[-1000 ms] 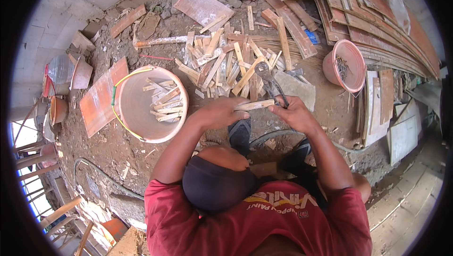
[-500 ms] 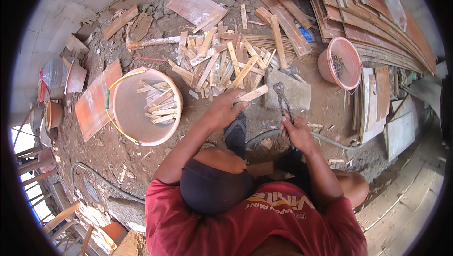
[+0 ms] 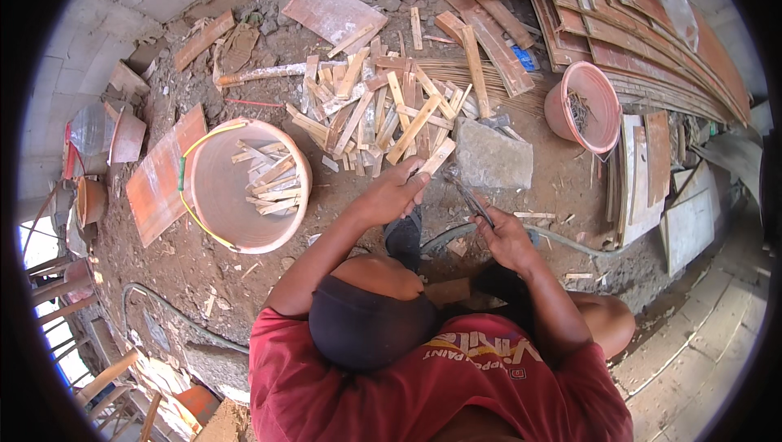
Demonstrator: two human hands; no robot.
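My left hand (image 3: 389, 195) reaches forward and grips a short wooden strip (image 3: 437, 157) at the near edge of a pile of wood offcuts (image 3: 375, 104). My right hand (image 3: 507, 240) is lower and to the right, shut on the handles of dark metal pincers (image 3: 471, 197), whose jaws point up toward the strip. A flat grey stone block (image 3: 493, 157) lies just beyond the pincers. To the left of my left hand stands a pale pink bucket (image 3: 213, 197) with several wood strips inside.
A pink basin (image 3: 601, 83) holding nails sits at the right, beside stacked long planks (image 3: 635, 43). A red board (image 3: 163, 173) lies left of the bucket. A hose (image 3: 155, 299) runs over the dirt floor. Block wall at upper left.
One second ago both hands met on a strip with the pincers. They have since parted: my right hand dropped back with the pincers, and my left hand carries the strip toward the pile.
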